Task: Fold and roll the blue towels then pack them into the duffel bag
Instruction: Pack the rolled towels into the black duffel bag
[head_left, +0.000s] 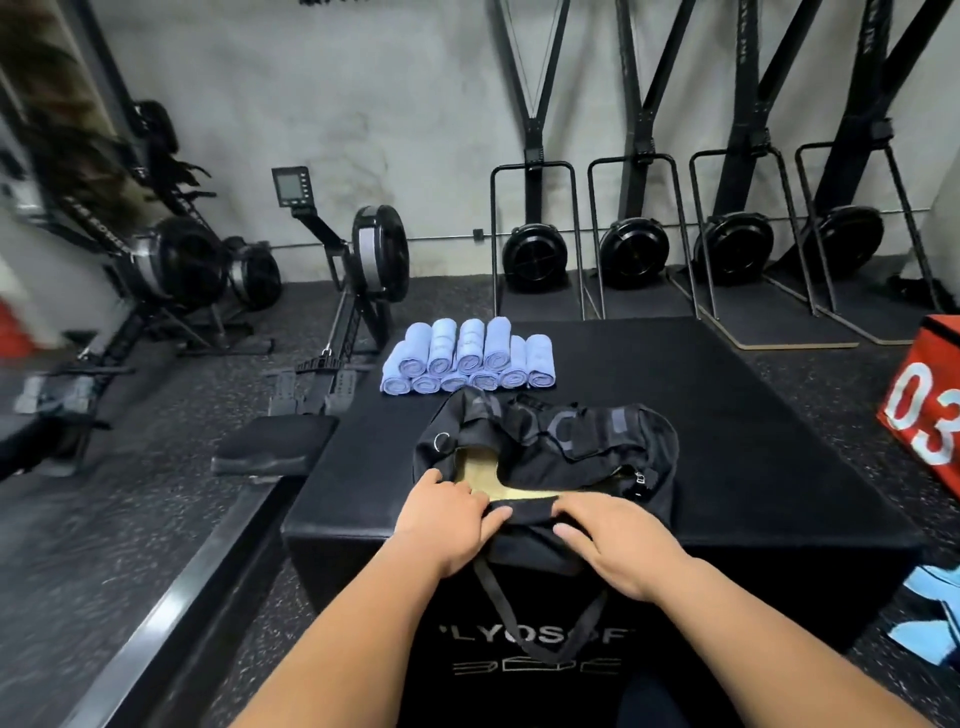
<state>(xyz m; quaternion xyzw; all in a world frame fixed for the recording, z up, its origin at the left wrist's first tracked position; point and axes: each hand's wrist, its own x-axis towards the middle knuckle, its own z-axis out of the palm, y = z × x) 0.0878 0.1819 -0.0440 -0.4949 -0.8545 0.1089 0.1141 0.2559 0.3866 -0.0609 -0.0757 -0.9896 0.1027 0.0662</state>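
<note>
Several rolled blue towels (467, 358) lie stacked in two layers at the far left of a black padded box (753, 441). In front of them sits a black duffel bag (582, 447), its top open and a tan lining showing inside. My left hand (449, 519) grips the bag's near rim at the left of the opening, fingers curled over the edge. My right hand (608, 540) holds the same rim a little to the right, thumb under the fabric. A black strap (498, 597) of the bag hangs down over the box's front.
Rowing machines (358, 280) stand on the floor to the left, more are stored upright along the back wall (634, 249). A red box (930, 405) marked 03 is at the right. Light blue cloth (935, 618) lies on the floor at lower right.
</note>
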